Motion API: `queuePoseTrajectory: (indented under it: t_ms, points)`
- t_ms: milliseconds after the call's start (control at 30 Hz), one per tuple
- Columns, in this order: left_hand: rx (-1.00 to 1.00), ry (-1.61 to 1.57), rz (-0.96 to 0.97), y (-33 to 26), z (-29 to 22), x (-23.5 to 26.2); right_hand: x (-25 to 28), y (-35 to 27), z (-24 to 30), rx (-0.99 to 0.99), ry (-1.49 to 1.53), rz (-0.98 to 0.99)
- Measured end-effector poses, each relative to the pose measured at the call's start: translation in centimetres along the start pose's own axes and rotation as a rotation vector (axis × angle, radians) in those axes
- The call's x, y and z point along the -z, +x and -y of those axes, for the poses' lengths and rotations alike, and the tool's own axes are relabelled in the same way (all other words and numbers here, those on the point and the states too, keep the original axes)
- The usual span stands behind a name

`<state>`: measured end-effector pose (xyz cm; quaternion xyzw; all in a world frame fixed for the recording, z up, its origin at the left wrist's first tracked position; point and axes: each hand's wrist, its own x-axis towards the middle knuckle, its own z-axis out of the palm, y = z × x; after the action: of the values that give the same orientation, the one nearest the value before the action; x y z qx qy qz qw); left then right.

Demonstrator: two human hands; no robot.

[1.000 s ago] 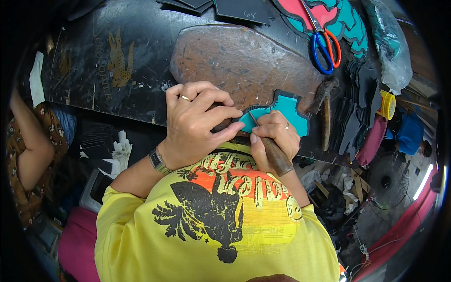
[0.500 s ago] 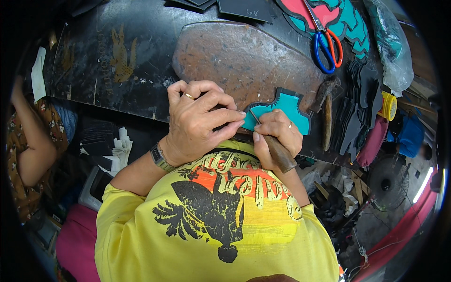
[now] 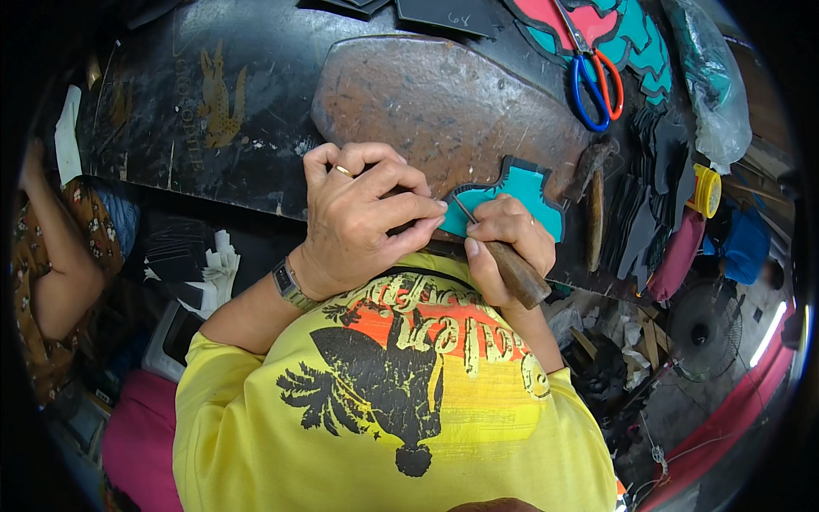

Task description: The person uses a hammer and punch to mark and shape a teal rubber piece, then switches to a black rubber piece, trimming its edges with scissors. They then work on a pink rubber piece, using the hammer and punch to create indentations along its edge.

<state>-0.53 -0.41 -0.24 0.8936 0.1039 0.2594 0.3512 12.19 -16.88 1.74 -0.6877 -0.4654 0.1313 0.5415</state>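
Note:
A teal cut piece with a black border (image 3: 522, 189) lies at the near edge of a worn brown board (image 3: 426, 102). My left hand (image 3: 363, 205) is closed, its thumb and forefinger tips pinched at the left end of that piece. My right hand (image 3: 520, 232) wraps round an awl (image 3: 519, 275) with a thick wooden handle. The awl's thin metal shaft slants toward my left fingertips, over the teal piece. Its point, close to the piece's edge, is too small to make out clearly.
Right of the board lies a hammer (image 3: 595, 205) with a wooden handle, beside stacked black pieces (image 3: 636, 200). Scissors with blue and red handles (image 3: 593, 94) rest near teal and pink pieces (image 3: 644, 51) at the far right. Another person's arm (image 3: 64, 264) is at the left.
My right hand and the awl have shifted slightly to the right, with the shaft drawn back a little from my left fingertips. My left hand holds still.

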Motion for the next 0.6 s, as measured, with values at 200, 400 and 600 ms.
queuePoseTrajectory:
  t_ms: [200,400,600]
  points:
    - [0.007,-0.011,0.002,0.03,0.02,0.02,-0.13,0.08,-0.12,0.027,-0.024,0.009]
    - [0.012,-0.016,0.016,-0.01,-0.01,0.24,-0.19,0.15,0.11,0.032,-0.070,0.050]
    - [-0.016,-0.014,0.045,-0.11,0.11,0.75,-0.94,0.55,0.38,0.093,-0.143,0.020]
